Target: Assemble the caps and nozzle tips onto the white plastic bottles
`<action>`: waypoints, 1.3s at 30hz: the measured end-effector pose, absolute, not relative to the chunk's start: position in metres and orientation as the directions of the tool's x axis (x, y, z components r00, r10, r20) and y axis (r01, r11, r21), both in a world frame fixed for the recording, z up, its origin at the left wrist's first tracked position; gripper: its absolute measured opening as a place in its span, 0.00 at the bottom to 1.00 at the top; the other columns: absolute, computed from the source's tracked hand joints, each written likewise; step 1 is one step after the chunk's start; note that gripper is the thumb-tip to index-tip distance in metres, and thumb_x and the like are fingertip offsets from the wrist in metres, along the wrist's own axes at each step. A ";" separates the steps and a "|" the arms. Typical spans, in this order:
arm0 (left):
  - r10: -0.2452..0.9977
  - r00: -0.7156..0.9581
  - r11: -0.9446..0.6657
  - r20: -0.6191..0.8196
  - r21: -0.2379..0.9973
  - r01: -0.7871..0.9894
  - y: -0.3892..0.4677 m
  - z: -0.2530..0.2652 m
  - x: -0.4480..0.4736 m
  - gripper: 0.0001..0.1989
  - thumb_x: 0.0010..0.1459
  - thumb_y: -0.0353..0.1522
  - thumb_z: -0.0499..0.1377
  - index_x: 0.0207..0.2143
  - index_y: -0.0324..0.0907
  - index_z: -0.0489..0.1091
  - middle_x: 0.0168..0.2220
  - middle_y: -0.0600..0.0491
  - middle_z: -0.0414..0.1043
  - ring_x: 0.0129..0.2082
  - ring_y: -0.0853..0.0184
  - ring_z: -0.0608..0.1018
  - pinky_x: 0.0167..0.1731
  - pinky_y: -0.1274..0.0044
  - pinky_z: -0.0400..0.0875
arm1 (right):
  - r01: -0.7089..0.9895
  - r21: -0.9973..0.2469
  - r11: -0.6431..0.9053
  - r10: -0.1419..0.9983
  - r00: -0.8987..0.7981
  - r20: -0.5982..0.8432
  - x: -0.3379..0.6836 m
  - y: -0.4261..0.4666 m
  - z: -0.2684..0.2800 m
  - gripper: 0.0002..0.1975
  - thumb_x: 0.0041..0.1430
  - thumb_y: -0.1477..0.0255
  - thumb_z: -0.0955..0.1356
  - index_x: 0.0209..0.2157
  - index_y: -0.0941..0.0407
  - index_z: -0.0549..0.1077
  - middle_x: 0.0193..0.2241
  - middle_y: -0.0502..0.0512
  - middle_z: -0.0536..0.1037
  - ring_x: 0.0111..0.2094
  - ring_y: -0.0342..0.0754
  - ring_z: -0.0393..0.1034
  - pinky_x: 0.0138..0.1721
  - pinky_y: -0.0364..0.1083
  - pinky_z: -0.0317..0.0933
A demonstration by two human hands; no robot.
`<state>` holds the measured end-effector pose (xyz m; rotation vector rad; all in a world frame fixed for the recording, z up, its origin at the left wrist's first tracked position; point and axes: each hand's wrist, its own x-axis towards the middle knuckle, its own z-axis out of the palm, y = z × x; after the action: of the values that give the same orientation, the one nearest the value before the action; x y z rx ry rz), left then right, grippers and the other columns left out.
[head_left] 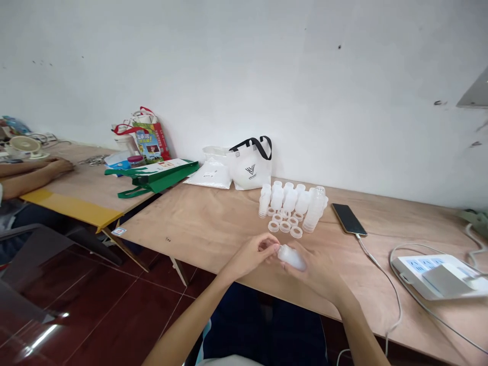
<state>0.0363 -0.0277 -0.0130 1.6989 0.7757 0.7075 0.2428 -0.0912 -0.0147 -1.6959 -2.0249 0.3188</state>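
My right hand (318,269) grips a small translucent white plastic bottle (293,257), lying sideways just above the near edge of the wooden table (213,223). My left hand (252,252) pinches the bottle's neck end, fingers closed on its cap or mouth; the cap itself is hidden. Behind my hands stands a cluster of several similar white bottles (292,200), with several loose white rings (284,223) lying in front of them.
A phone (348,218) on a charging cable lies right of the bottles, a white power strip (442,277) farther right. A white tote bag (250,165) and green bag (156,175) sit at the back. Another person's arms (34,173) rest on the left table.
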 end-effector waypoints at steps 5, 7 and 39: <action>0.775 0.627 -0.245 0.082 0.953 0.179 -0.025 -0.010 0.020 0.14 0.64 0.42 0.59 0.43 0.42 0.74 0.38 0.52 0.77 0.38 0.66 0.78 0.38 0.76 0.74 | 0.921 -0.343 0.187 0.980 -0.148 0.136 0.227 -0.086 -0.019 0.12 0.64 0.58 0.66 0.43 0.49 0.72 0.29 0.49 0.82 0.28 0.54 0.78 0.25 0.44 0.54; 0.788 0.608 -0.252 0.102 0.953 0.167 -0.026 -0.009 0.020 0.14 0.62 0.41 0.61 0.44 0.42 0.75 0.38 0.52 0.77 0.38 0.66 0.78 0.37 0.77 0.73 | 0.921 -0.342 0.186 0.976 -0.132 0.176 0.226 -0.085 -0.020 0.13 0.65 0.57 0.65 0.44 0.49 0.72 0.27 0.49 0.82 0.26 0.53 0.77 0.24 0.43 0.54; 0.803 0.595 0.232 0.006 0.918 -0.322 -0.022 -0.018 0.035 0.17 0.57 0.44 0.68 0.35 0.38 0.78 0.42 0.49 0.74 0.35 0.67 0.77 0.33 0.75 0.78 | 0.685 -0.697 0.211 0.976 -0.109 0.188 0.225 -0.097 -0.012 0.16 0.65 0.56 0.67 0.50 0.48 0.71 0.39 0.50 0.82 0.36 0.52 0.78 0.32 0.46 0.65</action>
<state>0.0355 -0.0221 -0.0183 1.0765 0.5358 0.8259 0.2254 -0.0967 -0.0117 -1.5397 -1.8636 0.5967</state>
